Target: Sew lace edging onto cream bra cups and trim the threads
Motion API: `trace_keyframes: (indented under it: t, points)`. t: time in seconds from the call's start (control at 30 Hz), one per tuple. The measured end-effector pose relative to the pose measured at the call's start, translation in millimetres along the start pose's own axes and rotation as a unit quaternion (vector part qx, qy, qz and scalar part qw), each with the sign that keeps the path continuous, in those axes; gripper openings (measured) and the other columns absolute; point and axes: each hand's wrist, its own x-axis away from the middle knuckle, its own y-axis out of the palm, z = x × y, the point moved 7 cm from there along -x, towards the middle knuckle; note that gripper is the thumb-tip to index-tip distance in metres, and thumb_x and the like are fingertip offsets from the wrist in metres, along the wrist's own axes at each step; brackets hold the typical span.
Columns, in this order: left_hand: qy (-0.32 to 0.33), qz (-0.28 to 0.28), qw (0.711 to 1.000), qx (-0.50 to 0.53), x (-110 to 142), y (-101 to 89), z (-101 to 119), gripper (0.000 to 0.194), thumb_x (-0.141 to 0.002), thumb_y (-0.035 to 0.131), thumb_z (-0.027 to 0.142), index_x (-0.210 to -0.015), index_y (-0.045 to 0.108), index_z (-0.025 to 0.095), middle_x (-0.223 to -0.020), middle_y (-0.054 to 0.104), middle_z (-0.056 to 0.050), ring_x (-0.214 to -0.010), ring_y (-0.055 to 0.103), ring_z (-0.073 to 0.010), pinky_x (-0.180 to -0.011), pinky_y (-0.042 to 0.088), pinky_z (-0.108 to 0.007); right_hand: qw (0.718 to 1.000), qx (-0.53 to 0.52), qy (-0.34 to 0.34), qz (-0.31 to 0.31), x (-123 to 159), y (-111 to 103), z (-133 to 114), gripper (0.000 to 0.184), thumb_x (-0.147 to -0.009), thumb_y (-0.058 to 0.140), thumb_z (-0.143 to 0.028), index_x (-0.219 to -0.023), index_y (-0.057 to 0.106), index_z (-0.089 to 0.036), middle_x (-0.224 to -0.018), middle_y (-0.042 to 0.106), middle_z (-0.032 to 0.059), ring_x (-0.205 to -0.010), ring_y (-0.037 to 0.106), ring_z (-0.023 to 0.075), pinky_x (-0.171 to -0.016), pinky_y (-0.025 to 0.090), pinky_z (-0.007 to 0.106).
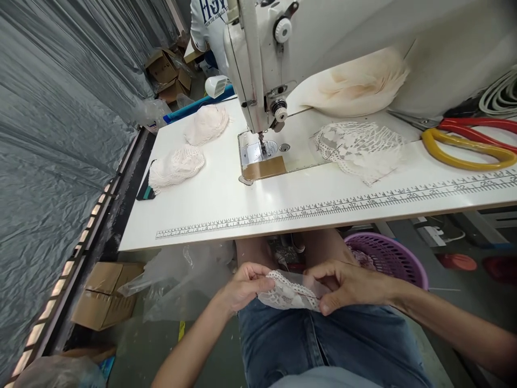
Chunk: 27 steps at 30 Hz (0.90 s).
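Over my lap, a piece of white lace (288, 293) with a scalloped edge and sheer backing is stretched between both hands. My left hand (248, 285) pinches its left end between thumb and fingers. At the other end, my right hand (339, 285) is closed on the lace, thumb below and fingers above. Beyond the table edge stands a white sewing machine (252, 70), its needle and presser foot over the metal plate (262, 153). More white lace (359, 148) lies to the right of the plate.
Two bundled lace pieces (177, 168) (208, 125) lie on the table's left. Peach sheer fabric (355, 83) and red-and-yellow-handled scissors (464, 145) are at right. Below are a purple basket (388, 258) and a cardboard box (107, 293). A person in a white shirt (210, 29) sits beyond.
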Motion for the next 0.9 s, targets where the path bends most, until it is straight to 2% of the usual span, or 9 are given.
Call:
trace_keyframes:
  t: [0.07, 0.23, 0.37, 0.53, 0.67, 0.77, 0.9]
  points:
    - [-0.006, -0.010, 1.000, -0.016, -0.7, 3.4, -0.7, 0.036, -0.050, 0.086, 0.036, -0.072, 0.073, 0.010, -0.067, 0.071, -0.008, -0.059, 0.062, -0.0136, -0.064, 0.047, -0.024, 1.000, -0.015, 0.005, 0.001, -1.8, 2.5, 0.7, 0.036, -0.061, 0.076, -0.046, -0.078, 0.067, -0.015, -0.069, 0.058, -0.0014, -0.066, 0.052, 0.0133, -0.062, 0.040, 0.025]
    - [-0.006, -0.021, 0.999, -0.050, 1.3, 4.8, 1.0, 0.036, -0.054, 0.084, 0.037, -0.077, 0.074, 0.010, -0.072, 0.071, -0.007, -0.062, 0.062, -0.0124, -0.067, 0.047, -0.024, 1.000, 0.023, 0.003, 0.021, -3.5, -0.2, 2.1, 0.032, -0.069, 0.071, -0.044, -0.070, 0.064, -0.014, -0.064, 0.053, -0.0025, -0.062, 0.046, 0.0107, -0.057, 0.033, 0.023]
    - [-0.017, -0.017, 0.995, -0.097, 0.9, 7.6, 2.8, 0.039, -0.054, 0.083, 0.040, -0.077, 0.073, 0.010, -0.067, 0.069, -0.006, -0.058, 0.057, -0.0094, -0.060, 0.044, -0.020, 0.999, 0.027, 0.004, 0.018, -4.6, 1.8, -0.6, 0.032, -0.067, 0.072, -0.044, -0.071, 0.059, -0.015, -0.066, 0.050, -0.0033, -0.063, 0.044, 0.0108, -0.058, 0.032, 0.023]
    - [0.002, -0.032, 0.984, -0.176, -0.1, 17.0, 11.2, 0.041, -0.062, 0.076, 0.046, -0.079, 0.072, 0.009, -0.064, 0.064, -0.004, -0.055, 0.051, -0.0070, -0.055, 0.037, -0.018, 0.996, 0.043, -0.013, 0.072, -15.3, 4.3, -5.7, 0.036, -0.072, 0.066, -0.049, -0.069, 0.050, -0.017, -0.062, 0.043, -0.0047, -0.060, 0.037, 0.0096, -0.054, 0.027, 0.023]
    - [0.022, -0.034, 0.970, -0.241, 0.2, 18.0, 14.7, 0.041, -0.068, 0.071, 0.046, -0.083, 0.071, 0.008, -0.066, 0.064, -0.005, -0.057, 0.049, -0.0080, -0.054, 0.035, -0.019, 0.994, 0.035, -0.027, 0.104, -19.8, 2.4, -5.2, 0.035, -0.074, 0.065, -0.049, -0.070, 0.050, -0.017, -0.063, 0.043, -0.0047, -0.060, 0.037, 0.0096, -0.054, 0.027, 0.023]
    - [0.044, -0.021, 0.964, -0.261, -1.0, 16.1, 13.8, 0.035, -0.067, 0.074, 0.038, -0.085, 0.071, 0.009, -0.072, 0.066, -0.006, -0.060, 0.053, -0.0099, -0.057, 0.038, -0.020, 0.991, 0.048, -0.033, 0.124, -15.9, -2.6, -4.6, 0.033, -0.077, 0.062, -0.048, -0.070, 0.050, -0.018, -0.065, 0.044, -0.0042, -0.061, 0.038, 0.0102, -0.056, 0.027, 0.023]
    - [0.062, 0.031, 0.961, -0.269, -4.1, 11.5, 9.8, 0.028, -0.066, 0.072, 0.034, -0.079, 0.070, 0.009, -0.073, 0.068, -0.007, -0.062, 0.056, -0.0117, -0.057, 0.040, -0.020, 0.990, 0.069, -0.017, 0.123, -9.7, -5.3, -3.3, 0.034, -0.076, 0.064, -0.048, -0.070, 0.050, -0.018, -0.067, 0.046, -0.0033, -0.064, 0.041, 0.0119, -0.058, 0.029, 0.024]
